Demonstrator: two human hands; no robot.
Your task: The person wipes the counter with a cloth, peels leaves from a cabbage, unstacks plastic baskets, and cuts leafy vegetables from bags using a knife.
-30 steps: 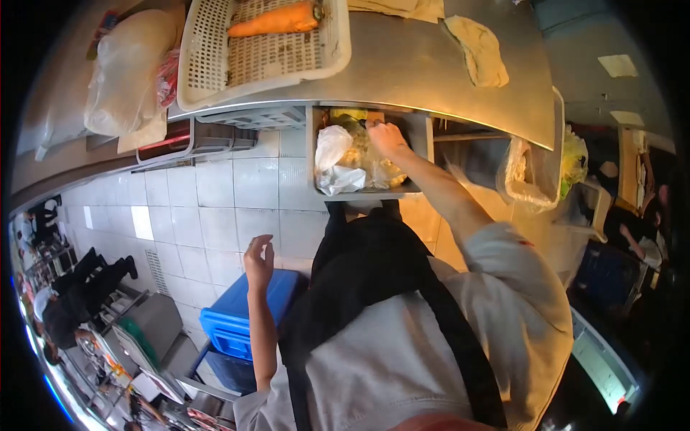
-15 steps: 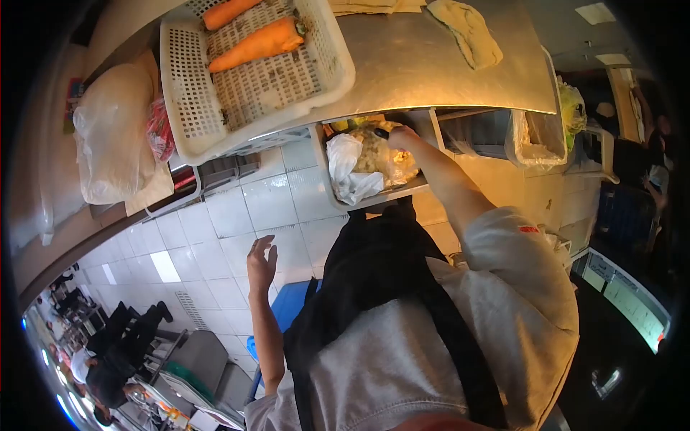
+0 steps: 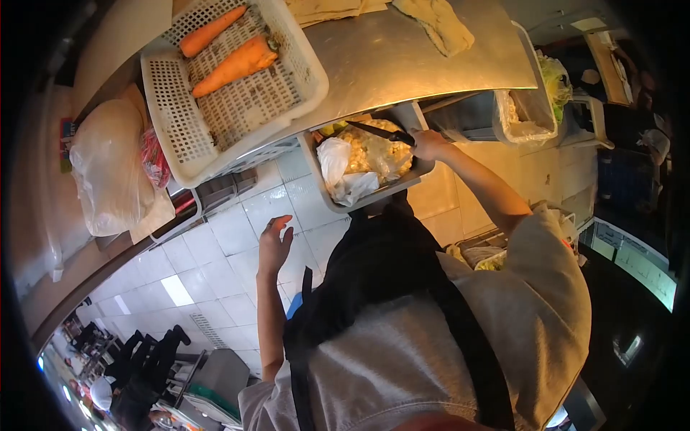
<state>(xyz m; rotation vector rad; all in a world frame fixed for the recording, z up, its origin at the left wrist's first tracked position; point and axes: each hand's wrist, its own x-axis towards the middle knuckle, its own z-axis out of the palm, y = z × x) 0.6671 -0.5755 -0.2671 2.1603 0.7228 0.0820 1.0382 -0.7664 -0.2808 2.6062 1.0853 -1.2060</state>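
Observation:
A black-handled knife (image 3: 392,134) is in my right hand (image 3: 429,144), its dark blade pointing left across an open drawer (image 3: 332,203) under the metal counter. Inside the drawer lie a clear plastic bag of pale yellowish pieces (image 3: 377,154), too small to name, and a crumpled white plastic bag (image 3: 338,169). My left hand (image 3: 274,244) hangs over the tiled floor, left of the drawer, with fingers apart and nothing in it.
On the steel counter (image 3: 402,65) stands a white perforated basket (image 3: 251,133) with two carrots (image 3: 233,66). A folded cloth (image 3: 438,27) lies at the back. To the right is a plastic-lined tub (image 3: 528,129). A person in dark clothes (image 3: 147,381) is at the far lower left.
My right hand has moved right, and the knife blade now shows above the bag. My left hand has risen slightly. The whole view has tilted and shifted.

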